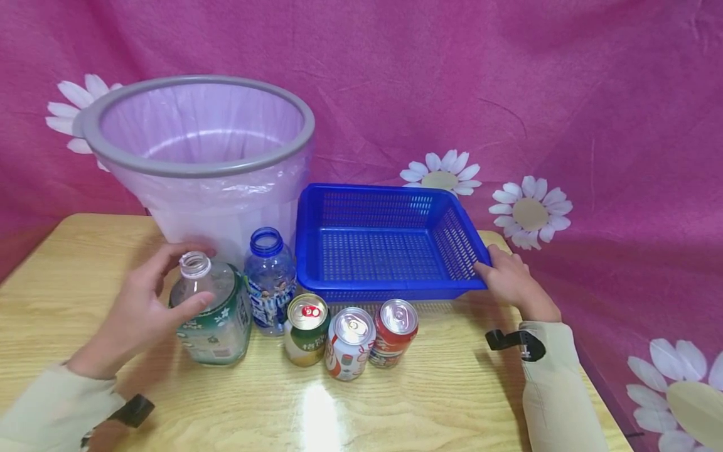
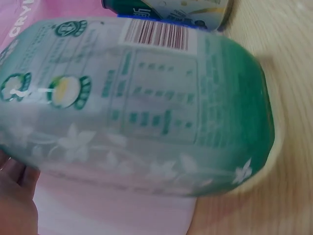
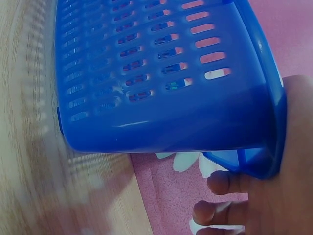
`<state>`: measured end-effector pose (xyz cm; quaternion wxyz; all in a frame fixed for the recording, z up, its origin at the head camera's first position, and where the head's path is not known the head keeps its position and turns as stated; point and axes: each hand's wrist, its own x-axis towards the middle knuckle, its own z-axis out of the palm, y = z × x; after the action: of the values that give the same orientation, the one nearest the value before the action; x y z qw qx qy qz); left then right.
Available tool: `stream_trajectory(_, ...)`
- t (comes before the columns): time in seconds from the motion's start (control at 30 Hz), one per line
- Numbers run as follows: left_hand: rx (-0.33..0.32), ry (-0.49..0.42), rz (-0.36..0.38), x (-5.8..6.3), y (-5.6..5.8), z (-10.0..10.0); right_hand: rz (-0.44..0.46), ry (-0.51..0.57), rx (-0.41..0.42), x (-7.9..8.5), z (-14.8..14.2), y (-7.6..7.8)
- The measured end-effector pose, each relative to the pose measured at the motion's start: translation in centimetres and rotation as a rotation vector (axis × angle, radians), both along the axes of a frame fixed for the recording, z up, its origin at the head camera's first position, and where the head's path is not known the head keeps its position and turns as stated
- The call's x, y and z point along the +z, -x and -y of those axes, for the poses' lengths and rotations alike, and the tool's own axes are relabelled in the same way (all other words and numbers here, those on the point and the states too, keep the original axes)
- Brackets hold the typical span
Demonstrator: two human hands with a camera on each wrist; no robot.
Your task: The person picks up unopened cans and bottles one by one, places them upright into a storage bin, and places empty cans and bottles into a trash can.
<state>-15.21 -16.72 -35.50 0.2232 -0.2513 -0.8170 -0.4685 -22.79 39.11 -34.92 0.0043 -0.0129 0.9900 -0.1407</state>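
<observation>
Green-labelled bottle (image 1: 223,340) and blue basket (image 1: 390,293) were both gripped

The left hand (image 1: 135,307) curled round the bottle, upright on the left; the right hand (image 1: 513,281) pinched the basket's right rim. Between them, three cans (image 1: 350,345) stood on the table (image 1: 446,389), with a blue-necked bottle (image 1: 271,301) just to their left. A lined bin (image 1: 200,169) rose at far left, before pink cloth (image 1: 384,69).

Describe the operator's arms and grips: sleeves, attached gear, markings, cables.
Long, plain pale-beige sleeves on both arms: left sleeve, right sleeve. Left grip and right grip are human hands, no gloves. Small black gadget at each wrist: left gadget, right gadget. The right one has a small white mark, too small to read. No cables show on either arm.
</observation>
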Motion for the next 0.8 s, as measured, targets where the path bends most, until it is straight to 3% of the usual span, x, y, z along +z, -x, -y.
stream_trajectory(0.33,0.017,-0.072,0.090,-0.9,-0.5,-0.9,0.002,0.004,-0.002,0.1,0.1,-0.1)
stream_trajectory(0.47,0.003,-0.062,0.107,-1.0,-0.7,-1.0,0.002,0.006,-0.003,0.1,0.2,-0.2)
stream_trajectory(0.8,0.016,-0.012,0.242,-1.2,-1.1,-1.0,0.003,0.005,-0.003,0.0,0.1,-0.1)
